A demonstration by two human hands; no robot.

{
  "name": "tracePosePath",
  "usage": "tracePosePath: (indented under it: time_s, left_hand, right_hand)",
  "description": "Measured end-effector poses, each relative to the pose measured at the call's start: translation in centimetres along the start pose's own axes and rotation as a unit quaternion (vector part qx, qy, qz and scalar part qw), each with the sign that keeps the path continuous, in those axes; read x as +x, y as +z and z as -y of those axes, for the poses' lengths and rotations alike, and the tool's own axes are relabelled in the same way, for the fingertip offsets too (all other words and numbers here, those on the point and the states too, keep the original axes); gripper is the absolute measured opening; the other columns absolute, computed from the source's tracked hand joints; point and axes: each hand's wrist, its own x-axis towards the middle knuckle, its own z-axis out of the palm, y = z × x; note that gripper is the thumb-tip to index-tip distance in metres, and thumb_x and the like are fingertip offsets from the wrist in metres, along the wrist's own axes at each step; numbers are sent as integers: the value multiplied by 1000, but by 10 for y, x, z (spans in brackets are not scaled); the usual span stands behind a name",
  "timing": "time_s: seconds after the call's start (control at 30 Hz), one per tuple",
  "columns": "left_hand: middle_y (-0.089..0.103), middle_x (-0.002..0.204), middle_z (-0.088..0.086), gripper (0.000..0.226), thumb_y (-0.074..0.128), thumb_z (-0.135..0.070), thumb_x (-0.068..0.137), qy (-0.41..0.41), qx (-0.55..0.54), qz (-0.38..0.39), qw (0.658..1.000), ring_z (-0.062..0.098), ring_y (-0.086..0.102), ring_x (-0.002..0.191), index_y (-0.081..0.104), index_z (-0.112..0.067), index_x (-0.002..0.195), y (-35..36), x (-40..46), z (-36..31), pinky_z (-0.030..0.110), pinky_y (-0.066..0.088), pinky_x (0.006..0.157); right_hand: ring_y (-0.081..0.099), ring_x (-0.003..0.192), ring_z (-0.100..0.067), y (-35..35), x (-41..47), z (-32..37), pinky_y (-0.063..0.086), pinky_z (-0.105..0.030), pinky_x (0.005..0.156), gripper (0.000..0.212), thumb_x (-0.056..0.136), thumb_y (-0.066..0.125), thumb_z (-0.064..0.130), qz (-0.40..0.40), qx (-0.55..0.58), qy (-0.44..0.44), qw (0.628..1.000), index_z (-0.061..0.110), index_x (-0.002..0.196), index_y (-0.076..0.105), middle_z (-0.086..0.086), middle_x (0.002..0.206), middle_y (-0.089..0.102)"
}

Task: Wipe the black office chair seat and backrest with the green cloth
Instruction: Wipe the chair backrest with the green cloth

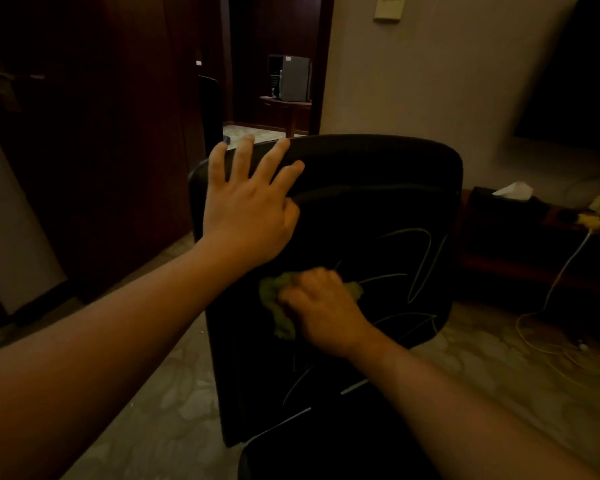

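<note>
The black office chair's backrest (378, 188) stands upright in the middle of the view, with thin pale streaks across its face. My left hand (250, 209) lies flat on its upper left part, fingers spread over the top edge. Lower down, my right hand (321, 306) presses the crumpled green cloth (278, 306) against the backrest's middle. The cloth sticks out to the left of my fingers and a little to the right. Only the rear edge of the seat (326, 455) shows at the bottom, dark and partly hidden by my right forearm.
A dark wooden door or wardrobe (94, 150) fills the left. An open doorway (274, 81) behind the chair shows a small table with a dark box. A low dark cabinet (534, 237) with a tissue box and white cables (551, 292) stands at the right on the pale patterned floor.
</note>
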Motion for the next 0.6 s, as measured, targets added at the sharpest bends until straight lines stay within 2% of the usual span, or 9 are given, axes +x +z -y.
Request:
tracePosePath:
  time_s: [0.07, 0.17, 0.2, 0.23, 0.27, 0.33, 0.4, 0.5, 0.6]
  left_hand:
    - [20, 168, 1, 59, 29, -53, 97, 0, 3, -1, 1000, 38, 10, 153, 32, -38, 153, 1, 0, -2, 62, 6, 120]
    - [19, 168, 0, 56, 30, -53, 98, 6, -13, 3, 1000, 37, 8, 154, 33, -42, 153, 2, 3, -3, 62, 3, 121]
    - [19, 168, 1, 54, 30, -52, 98, 10, -18, 1, 1000, 36, 7, 154, 35, -43, 152, 2, 4, -6, 62, 1, 121]
    - [20, 168, 2, 53, 31, -51, 98, 18, -24, 0, 1000, 35, 6, 155, 38, -43, 150, 3, 5, -10, 62, -1, 121]
    - [21, 168, 3, 52, 32, -50, 98, 33, -33, 1, 999, 34, 5, 155, 42, -41, 148, 4, 6, -15, 61, -3, 122]
    - [26, 166, 2, 53, 35, -45, 99, 87, -57, 22, 994, 32, 4, 156, 43, -35, 150, 8, 13, -30, 55, -6, 124]
    - [32, 164, 1, 55, 37, -41, 100, 133, -72, 40, 988, 29, 7, 156, 40, -30, 153, 14, 22, -47, 49, -4, 124]
    - [39, 160, 6, 55, 40, -37, 99, 137, -90, 46, 985, 29, 25, 150, 42, -27, 153, 19, 30, -66, 46, 16, 122]
    - [39, 158, 8, 56, 43, -35, 96, 121, -98, 50, 986, 30, 33, 138, 44, -25, 151, 22, 31, -78, 46, 31, 113]
  right_hand:
    - [53, 77, -35, -17, 14, -38, 43, -43, 64, 17, 84, 51, 27, -69, -43, 142, 987, 19, 96, 60, -11, 91, 57]
    - [50, 91, -34, -43, 20, -88, 44, -48, 77, 25, 90, 40, 28, -177, -37, 401, 898, 15, 102, 59, -13, 102, 54]
    - [48, 94, -33, -44, 19, -93, 43, -47, 80, 26, 91, 38, 27, -200, -22, 449, 870, 14, 104, 58, -13, 105, 53]
    - [48, 94, -33, -42, 20, -89, 42, -46, 80, 25, 91, 39, 25, -211, -14, 462, 861, 13, 102, 58, -13, 104, 53]
    - [49, 90, -34, -36, 22, -77, 42, -46, 75, 21, 89, 43, 22, -197, -22, 443, 874, 12, 98, 59, -14, 99, 55]
    - [54, 76, -37, -11, 14, -39, 39, -42, 60, 8, 77, 57, 15, -97, -43, 324, 940, 13, 84, 60, -15, 83, 58]
    - [55, 71, -34, 14, -12, 1, 32, -36, 58, 18, 69, 69, 14, 6, -5, 174, 985, 16, 85, 60, -11, 79, 57]
    - [45, 80, -26, 20, -36, 1, 27, -35, 66, 26, 81, 60, 20, -5, 41, 57, 998, 19, 106, 54, -3, 94, 48]
    - [46, 75, -28, 3, -26, -44, 29, -35, 61, 23, 81, 53, 25, -38, 1, 95, 995, 20, 103, 55, -6, 88, 55]
